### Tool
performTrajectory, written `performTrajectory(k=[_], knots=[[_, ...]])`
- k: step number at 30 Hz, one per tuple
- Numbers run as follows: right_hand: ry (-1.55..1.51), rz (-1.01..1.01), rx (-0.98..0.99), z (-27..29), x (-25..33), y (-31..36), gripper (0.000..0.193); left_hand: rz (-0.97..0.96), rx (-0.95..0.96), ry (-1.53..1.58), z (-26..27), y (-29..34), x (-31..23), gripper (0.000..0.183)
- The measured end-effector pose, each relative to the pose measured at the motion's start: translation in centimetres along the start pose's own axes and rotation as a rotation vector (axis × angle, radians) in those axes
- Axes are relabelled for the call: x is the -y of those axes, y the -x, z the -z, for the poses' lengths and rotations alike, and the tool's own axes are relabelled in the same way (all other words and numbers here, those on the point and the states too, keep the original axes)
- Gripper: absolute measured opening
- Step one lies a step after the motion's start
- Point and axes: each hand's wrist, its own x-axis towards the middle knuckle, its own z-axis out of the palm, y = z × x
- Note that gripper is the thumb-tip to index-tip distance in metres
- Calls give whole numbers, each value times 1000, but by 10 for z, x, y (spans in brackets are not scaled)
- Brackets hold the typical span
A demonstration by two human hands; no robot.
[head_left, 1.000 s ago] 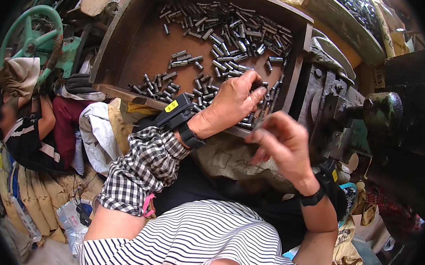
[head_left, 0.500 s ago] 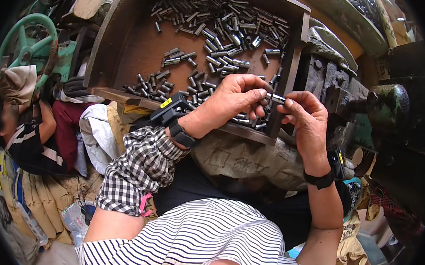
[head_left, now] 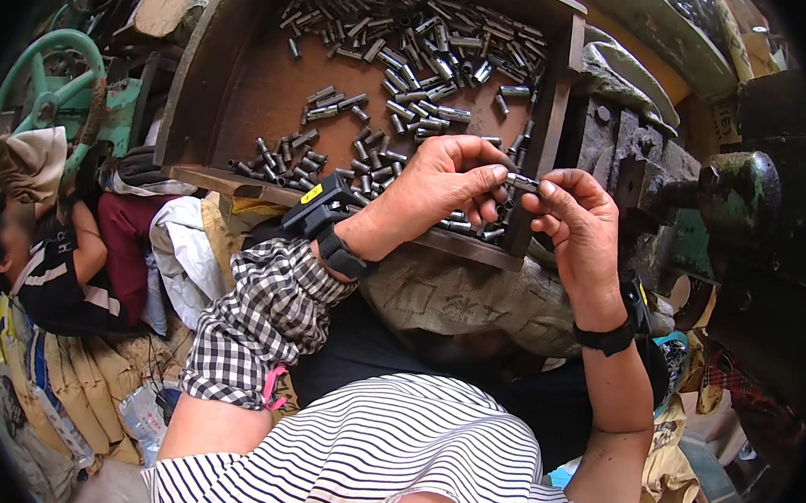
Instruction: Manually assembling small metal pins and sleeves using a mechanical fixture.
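Between my two hands is a small shiny metal tube (head_left: pixel 523 181), held level above the right front corner of a wooden tray. My left hand (head_left: pixel 450 182) pinches its left end between thumb and fingers. At the other end, the thumb and fingertips of my right hand (head_left: pixel 574 207) are closed on it. The wooden tray (head_left: pixel 237 90) holds many loose metal tubes (head_left: pixel 435 62) of differing lengths, heaped toward its far side, with shorter ones nearer me. My fingers hide part of the tube's ends.
A dark, greasy machine (head_left: pixel 743 196) stands close on my right. Grey cloth (head_left: pixel 464 307) hangs below the tray's front edge. To the left, another person (head_left: pixel 56 265) is near a green handwheel (head_left: pixel 49 96). Tan sacks (head_left: pixel 85 388) lie at the lower left.
Both hands stay on the metal tube, which now sits more level between the fingertips. The whole view has shifted slightly; the tubes in the tray look unmoved.
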Motion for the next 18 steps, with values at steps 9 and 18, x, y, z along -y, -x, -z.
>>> performTrajectory(k=[9,18], knots=[[-14,12,8,3,0,0,8,-83,-30,-108,-6,0,0,23],[-47,-168,190,14,12,-3,14,116,197,-162,-6,7,-16,26]])
